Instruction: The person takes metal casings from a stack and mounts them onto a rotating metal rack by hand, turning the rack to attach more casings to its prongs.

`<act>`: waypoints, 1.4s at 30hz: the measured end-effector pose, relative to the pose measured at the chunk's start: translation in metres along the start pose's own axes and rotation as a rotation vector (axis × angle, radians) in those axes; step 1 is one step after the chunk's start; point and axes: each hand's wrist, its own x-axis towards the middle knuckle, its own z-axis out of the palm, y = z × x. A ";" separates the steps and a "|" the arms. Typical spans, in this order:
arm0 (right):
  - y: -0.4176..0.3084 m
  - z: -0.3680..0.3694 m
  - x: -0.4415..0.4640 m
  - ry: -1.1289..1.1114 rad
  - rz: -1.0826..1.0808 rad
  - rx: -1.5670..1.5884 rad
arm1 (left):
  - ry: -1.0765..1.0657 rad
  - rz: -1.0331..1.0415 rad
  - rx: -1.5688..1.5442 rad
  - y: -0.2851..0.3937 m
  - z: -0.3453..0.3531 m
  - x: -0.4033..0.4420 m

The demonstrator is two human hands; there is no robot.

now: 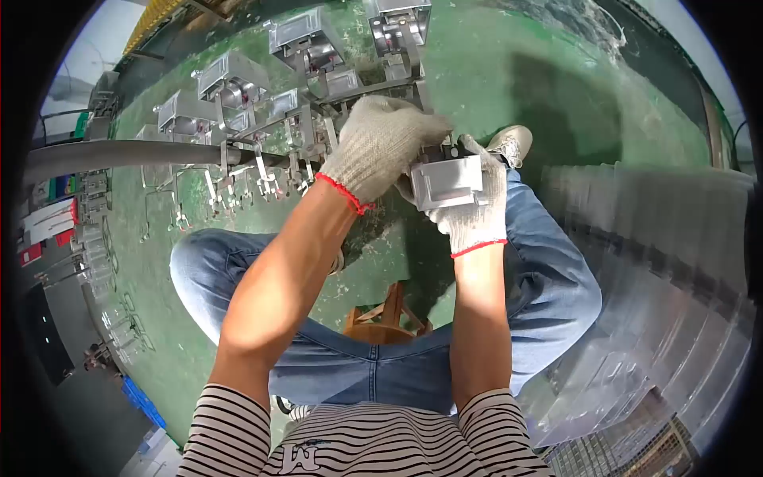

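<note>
My right hand (491,195), in a knitted white glove with a red cuff, holds a silver box-shaped metal housing (449,184) from beneath and the side. The housing has a raised rectangular panel on its upper face and dark fittings (437,153) along its far edge. My left hand (387,141), gloved the same way, is bent over just beyond the housing, its fingers curled near those fittings. What the left fingers pinch is hidden behind the glove. Beside that hand stands a metal hanging rack (306,131) with hooks and clips.
Several similar silver housings (232,77) hang on the rack, whose thick bar (119,159) runs in from the left. Stacked clear plastic trays (660,262) stand at the right. A wooden stool (381,330) shows between my legs on the green floor (477,71).
</note>
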 end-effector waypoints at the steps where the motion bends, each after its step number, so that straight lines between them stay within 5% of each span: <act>1: 0.002 0.006 0.001 0.068 0.011 0.009 | 0.008 -0.037 -0.021 0.004 0.000 -0.002; 5: 0.004 0.012 -0.004 -0.335 0.045 0.155 | -0.038 -0.008 -0.005 0.001 -0.005 0.000; 8: 0.009 0.038 -0.012 0.077 -0.007 0.083 | 0.030 0.044 -0.338 -0.012 0.005 0.000; 10: 0.012 0.041 -0.025 0.107 -0.032 0.017 | 0.157 0.189 -0.527 -0.018 0.013 -0.006; 13: 0.012 0.032 -0.071 0.297 -0.097 -0.218 | 0.230 0.586 0.339 -0.031 0.020 -0.029; 14: 0.010 0.024 -0.100 0.204 -0.212 -0.384 | 0.188 0.705 0.677 -0.029 0.016 -0.033; 16: 0.009 0.016 -0.160 0.271 -0.505 -0.546 | 0.106 0.714 0.633 -0.023 0.012 -0.034; 17: 0.011 0.018 -0.195 0.339 -0.705 -0.635 | 0.173 1.001 0.651 -0.037 0.008 -0.021; 18: 0.012 0.007 -0.226 0.457 -0.895 -0.763 | 0.084 0.771 0.471 -0.027 0.008 -0.031; 21: 0.003 -0.018 -0.330 0.896 -1.412 -1.095 | 0.083 0.652 0.548 -0.008 0.012 -0.051; 24: -0.052 -0.080 -0.426 1.225 -1.703 -0.955 | 0.063 0.778 0.575 -0.012 0.014 -0.029; 26: -0.089 -0.132 -0.477 1.425 -1.657 -1.225 | 0.007 0.747 0.622 -0.004 0.009 -0.033; 27: -0.101 -0.153 -0.500 1.587 -1.468 -1.499 | -0.005 0.690 0.657 0.000 0.008 -0.034; 30: -0.104 -0.175 -0.540 1.851 -0.555 -1.754 | 0.004 0.651 0.639 -0.001 0.009 -0.035; 31: -0.101 -0.183 -0.546 1.804 -0.637 -1.810 | 0.021 0.530 0.651 0.002 0.011 -0.039; 34: -0.096 -0.204 -0.556 1.770 -0.786 -2.018 | 0.367 0.875 0.805 -0.017 0.013 -0.035; 36: -0.092 -0.215 -0.564 1.759 -0.947 -2.265 | 0.245 0.760 0.690 -0.018 0.015 -0.034; 37: -0.094 -0.209 -0.568 1.777 -0.813 -2.212 | 0.210 0.716 0.636 -0.015 0.019 -0.037; 38: -0.083 -0.204 -0.567 1.763 -1.214 -2.168 | 0.194 0.660 0.584 -0.012 0.019 -0.041; 39: -0.079 -0.191 -0.571 1.893 -0.969 -2.311 | 0.113 0.612 0.563 -0.005 0.019 -0.049; 40: -0.076 -0.176 -0.572 1.812 -0.972 -2.343 | 0.054 0.560 0.541 0.005 0.019 -0.057; 42: -0.056 -0.134 -0.565 1.694 -1.293 -2.400 | 0.075 0.755 0.622 -0.010 0.013 -0.033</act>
